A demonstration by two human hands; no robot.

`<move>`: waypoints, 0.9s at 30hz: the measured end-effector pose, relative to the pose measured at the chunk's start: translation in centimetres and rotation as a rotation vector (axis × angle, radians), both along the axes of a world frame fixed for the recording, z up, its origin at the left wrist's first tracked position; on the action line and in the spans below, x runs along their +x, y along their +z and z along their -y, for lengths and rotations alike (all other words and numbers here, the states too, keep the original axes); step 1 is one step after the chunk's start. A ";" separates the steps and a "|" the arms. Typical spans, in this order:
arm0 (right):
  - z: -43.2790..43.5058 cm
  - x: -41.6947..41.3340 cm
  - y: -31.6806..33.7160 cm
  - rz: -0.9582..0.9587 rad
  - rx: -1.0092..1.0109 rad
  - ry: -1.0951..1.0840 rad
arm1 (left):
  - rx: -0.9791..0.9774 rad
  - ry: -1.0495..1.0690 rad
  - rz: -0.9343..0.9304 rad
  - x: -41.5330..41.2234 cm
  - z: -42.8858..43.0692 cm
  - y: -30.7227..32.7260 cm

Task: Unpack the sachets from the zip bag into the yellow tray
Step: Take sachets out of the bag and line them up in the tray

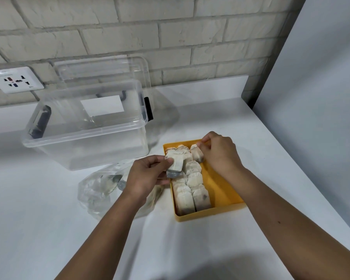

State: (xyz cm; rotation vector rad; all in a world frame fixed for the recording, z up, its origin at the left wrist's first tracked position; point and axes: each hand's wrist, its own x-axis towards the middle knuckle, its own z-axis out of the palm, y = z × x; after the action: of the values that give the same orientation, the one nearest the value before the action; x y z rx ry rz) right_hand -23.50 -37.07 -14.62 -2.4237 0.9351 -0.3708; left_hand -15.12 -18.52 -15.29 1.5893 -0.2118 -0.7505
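Our left grip point(150, 173) pinches sachets point(175, 164) just over the left rim of the tray point(220, 188), with the zip bag point(97, 190) beneath its wrist on the worktop point(190, 249). Our right grip point(218, 152) pinches one sachet point(197, 154) at the tray's far end.

L hand point(148, 174) grips sachets point(175, 164) at yellow tray point(223, 186) left edge; R hand point(218, 152) pinches one sachet point(197, 153) at far end. Zip bag point(101, 188) left of tray, clear box point(85, 126) farther.
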 end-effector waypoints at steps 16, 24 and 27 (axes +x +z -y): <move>-1.5 -3.4 2.4 0.217 0.617 0.054 | -0.097 0.021 -0.067 -1.3 1.0 0.9; 1.5 -1.7 -0.3 -0.123 0.058 0.050 | -0.053 0.042 -0.011 -0.5 0.6 0.4; 1.1 -0.5 -1.6 -0.261 -0.016 0.059 | -0.053 0.036 -0.012 -0.4 0.5 0.3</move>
State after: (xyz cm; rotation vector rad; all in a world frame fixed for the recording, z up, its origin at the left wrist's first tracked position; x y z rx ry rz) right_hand -23.99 -38.19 -16.20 -2.5493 0.9675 -0.0403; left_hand -15.55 -19.07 -15.03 1.5340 -0.1925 -0.7213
